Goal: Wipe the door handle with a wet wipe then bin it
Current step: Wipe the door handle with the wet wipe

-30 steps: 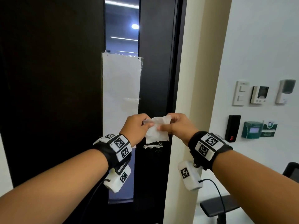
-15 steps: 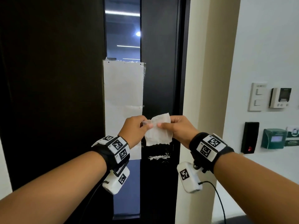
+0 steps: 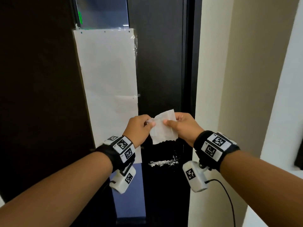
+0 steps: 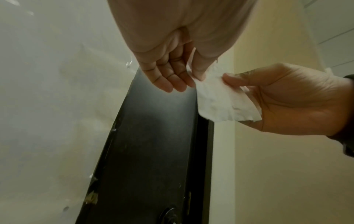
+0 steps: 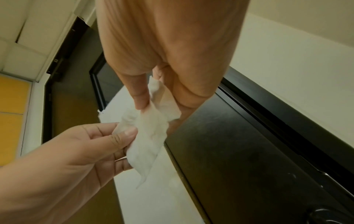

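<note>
A white wet wipe (image 3: 164,128) hangs between both hands in front of the dark door (image 3: 160,63). My left hand (image 3: 139,126) pinches its left top corner with thumb and forefinger. My right hand (image 3: 182,125) pinches its right side. In the left wrist view the wipe (image 4: 222,103) stretches from the left hand (image 4: 180,71) across to the right hand (image 4: 283,97). The right wrist view shows the wipe (image 5: 149,136) crumpled between the right hand (image 5: 153,97) and the left hand (image 5: 91,148). A dark round fitting (image 4: 168,215) on the door shows low in the wrist views; the handle itself is hidden.
A white sheet (image 3: 106,82) covers the door's glass panel to the left. White tape residue (image 3: 162,163) marks the door below the wipe. The cream door frame and wall (image 3: 229,79) stand to the right.
The view has closed in on the door and shifted left, so the wall switches have left the picture. Both hands keep hold of the wipe, now spread a little wider.
</note>
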The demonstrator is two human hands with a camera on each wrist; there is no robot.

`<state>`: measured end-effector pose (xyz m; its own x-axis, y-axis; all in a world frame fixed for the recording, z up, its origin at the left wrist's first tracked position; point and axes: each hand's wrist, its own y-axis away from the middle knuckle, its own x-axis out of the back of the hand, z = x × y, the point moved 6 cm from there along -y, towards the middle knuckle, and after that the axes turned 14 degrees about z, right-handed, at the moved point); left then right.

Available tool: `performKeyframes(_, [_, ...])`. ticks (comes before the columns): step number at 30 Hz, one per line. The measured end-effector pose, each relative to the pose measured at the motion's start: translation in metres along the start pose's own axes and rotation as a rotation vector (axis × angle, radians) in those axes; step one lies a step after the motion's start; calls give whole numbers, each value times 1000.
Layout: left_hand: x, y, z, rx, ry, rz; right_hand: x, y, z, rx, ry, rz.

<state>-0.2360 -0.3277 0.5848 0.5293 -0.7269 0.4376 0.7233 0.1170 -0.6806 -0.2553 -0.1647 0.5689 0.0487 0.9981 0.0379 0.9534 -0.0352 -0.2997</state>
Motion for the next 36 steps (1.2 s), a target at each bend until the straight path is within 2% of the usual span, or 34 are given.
performKeyframes(3, [-23,-5,-25,59,13,-12,1,-20,26,-24,10,-5])
performKeyframes(7, [-48,-7,-50,147,154,-66,-2,-33,53,-57,16,-12])
performKeyframes(11, [-70,-8,-57,137,217,-178,-5,-39,70,-99,-22,-31])
performKeyframes(17, [-90,-11,-66,135,224,-215,4,-46,84,-94,51,28])
performKeyframes(23, [-95,-15,-74,98,138,-232,13,-50,97,-93,131,98])
performKeyframes(28, [-97,-14,-93,129,32,-193,14,-50,105,-104,135,144])
performKeyframes(30, [-98,-14,-104,126,-24,-184,18,-51,110,-142,102,203])
performKeyframes(34, [-93,-15,-129,196,9,-138,40,-51,122,-260,40,434])
performKeyframes(36, [-90,-15,-128,73,-59,-161,50,-49,131,-289,66,526])
